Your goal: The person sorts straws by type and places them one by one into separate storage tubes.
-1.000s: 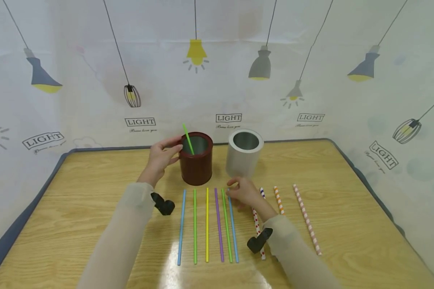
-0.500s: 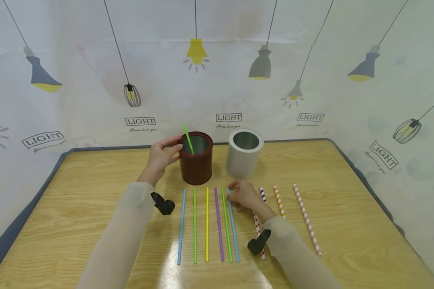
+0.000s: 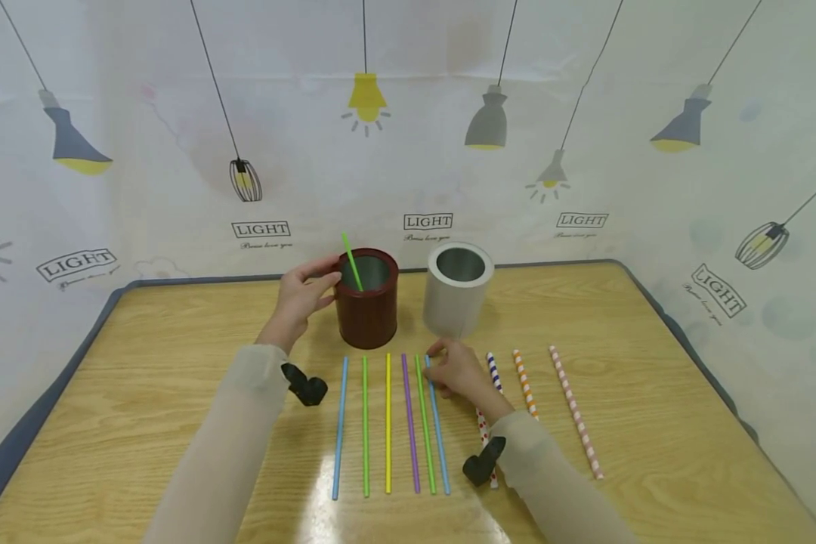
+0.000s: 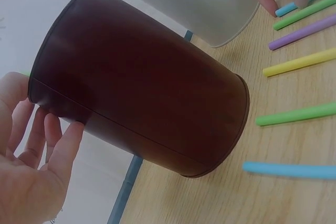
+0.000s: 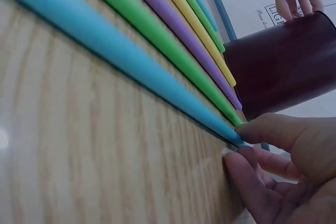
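Nearest us, the two pale sleeves [image 3: 207, 453] come up over the wooden table [image 3: 136, 393], a black wrist camera [image 3: 306, 385] at the left cuff and its twin at the right. Between our forearms lie six plain straws, roughly lengthwise: a left blue straw [image 3: 340, 431], green straw [image 3: 365, 427], yellow straw [image 3: 388, 423], purple straw [image 3: 411, 423], second green straw [image 3: 425, 427] and right blue straw [image 3: 439, 438]. Narrow strips of wood part them; the last two sit closest at their far ends. Our right forearm passes over part of a red-dotted straw [image 3: 483, 429] and a blue-striped straw [image 3: 493, 370]; an orange-striped straw [image 3: 526, 384] and pink-striped straw [image 3: 576, 412] lie farther right, with a broad span of wood beyond.

Our right hand [image 3: 457, 368] reaches in low, thumb and fingertips pinching the far end of the right blue straw, which lies along the table.

Past the straw ends, a band of wood leads to the upright dark red can [image 3: 367, 321], a gap apart from the upright white can [image 3: 455, 306]. Our left hand [image 3: 299, 298] comes from the left and grips the red can's rim, index finger toward the back. One bright green straw [image 3: 351, 257] leans inside. Close behind the cans run the table's dark far edge and the lamp-printed backdrop [image 3: 428, 151].
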Demonstrator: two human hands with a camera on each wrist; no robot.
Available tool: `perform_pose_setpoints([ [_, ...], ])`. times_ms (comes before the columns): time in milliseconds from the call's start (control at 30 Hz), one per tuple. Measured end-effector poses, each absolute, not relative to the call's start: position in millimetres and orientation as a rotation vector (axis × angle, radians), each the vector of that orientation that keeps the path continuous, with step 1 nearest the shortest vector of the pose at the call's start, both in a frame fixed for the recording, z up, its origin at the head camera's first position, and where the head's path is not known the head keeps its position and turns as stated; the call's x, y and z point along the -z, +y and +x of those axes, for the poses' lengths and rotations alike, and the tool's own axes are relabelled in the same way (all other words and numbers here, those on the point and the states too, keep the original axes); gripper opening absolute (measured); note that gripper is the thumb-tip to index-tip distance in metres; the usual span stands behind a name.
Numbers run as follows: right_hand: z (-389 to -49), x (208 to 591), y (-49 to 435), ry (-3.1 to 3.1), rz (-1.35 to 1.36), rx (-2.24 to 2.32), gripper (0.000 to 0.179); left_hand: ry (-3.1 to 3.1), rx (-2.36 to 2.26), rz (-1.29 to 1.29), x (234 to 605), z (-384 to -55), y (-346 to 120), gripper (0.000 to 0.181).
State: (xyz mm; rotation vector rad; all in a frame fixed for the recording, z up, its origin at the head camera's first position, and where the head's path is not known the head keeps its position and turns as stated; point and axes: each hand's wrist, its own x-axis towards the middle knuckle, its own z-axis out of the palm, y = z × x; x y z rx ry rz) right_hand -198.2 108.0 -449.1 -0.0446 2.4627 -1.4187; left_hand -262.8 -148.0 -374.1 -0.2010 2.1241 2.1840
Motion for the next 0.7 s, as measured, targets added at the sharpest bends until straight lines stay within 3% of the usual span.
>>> perform_pose_setpoints([
  [700, -197.8, 450.7, 103.2, 2.602, -0.012, 1.341, 0.027, 2.117, -2.191, -0.207, 374.0, -262.9, -147.9, 0.04],
])
